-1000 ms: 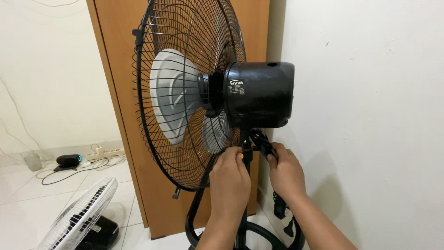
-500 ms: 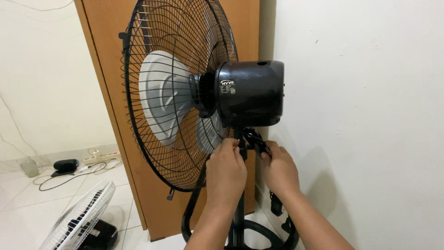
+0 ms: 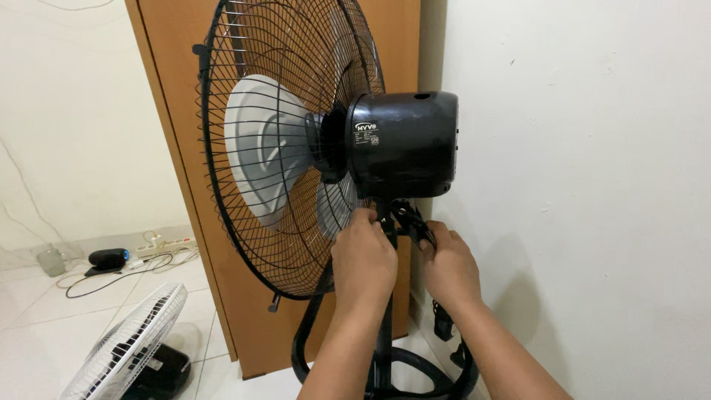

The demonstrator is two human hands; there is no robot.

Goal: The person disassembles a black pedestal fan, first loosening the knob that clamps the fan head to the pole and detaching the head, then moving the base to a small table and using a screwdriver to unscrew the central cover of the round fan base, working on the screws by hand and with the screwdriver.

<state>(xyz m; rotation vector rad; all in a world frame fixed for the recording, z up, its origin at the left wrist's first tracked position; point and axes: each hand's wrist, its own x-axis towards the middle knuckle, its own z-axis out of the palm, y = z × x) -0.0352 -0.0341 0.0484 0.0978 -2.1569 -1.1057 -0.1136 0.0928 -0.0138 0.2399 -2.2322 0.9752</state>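
L hand (image 3: 363,263) and R hand (image 3: 449,268) both at neck joint (image 3: 400,216) under black motor housing (image 3: 404,144) of stand fan. L fingers curled onto pole top; R fingers pinching black cord loop (image 3: 413,222). Wire grille (image 3: 285,148) w/ grey blades faces left. Behind: wooden cabinet (image 3: 185,126). Floor left: small white fan (image 3: 126,352), power strip (image 3: 167,244).

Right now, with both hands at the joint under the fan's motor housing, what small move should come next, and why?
Probably a further turn of the black knob with the right hand, the left hand steadying the pole. Both hands grip just under the motor housing, and the caged fan head sits upright above them; whether the knob is tight cannot be seen.
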